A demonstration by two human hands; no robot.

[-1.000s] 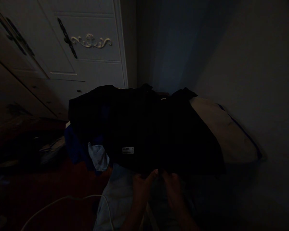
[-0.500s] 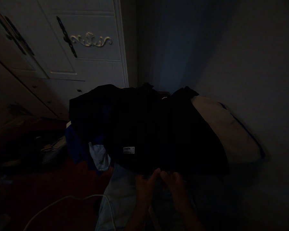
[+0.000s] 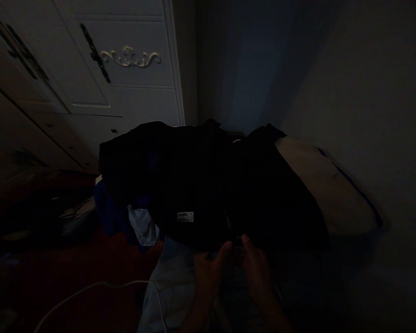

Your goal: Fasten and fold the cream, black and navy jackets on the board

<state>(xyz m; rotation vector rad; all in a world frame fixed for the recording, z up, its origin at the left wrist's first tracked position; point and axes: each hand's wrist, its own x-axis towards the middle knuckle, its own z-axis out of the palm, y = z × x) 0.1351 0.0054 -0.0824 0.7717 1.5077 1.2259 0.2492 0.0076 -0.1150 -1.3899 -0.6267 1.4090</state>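
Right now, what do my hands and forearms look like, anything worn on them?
Your left hand and right hand are bare, ungloved. The left forearm and right forearm show no sleeves to the picture's edge, and no watch or bracelet shows. It's too dark to rule out a ring.

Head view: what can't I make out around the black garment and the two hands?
- Head view: what the left hand and right hand grip at the black garment's near edge; darkness hides it.
- Head view: the label's wording; too small and dim.
- Head view: the white cable's ends; cut off by the bottom edge.
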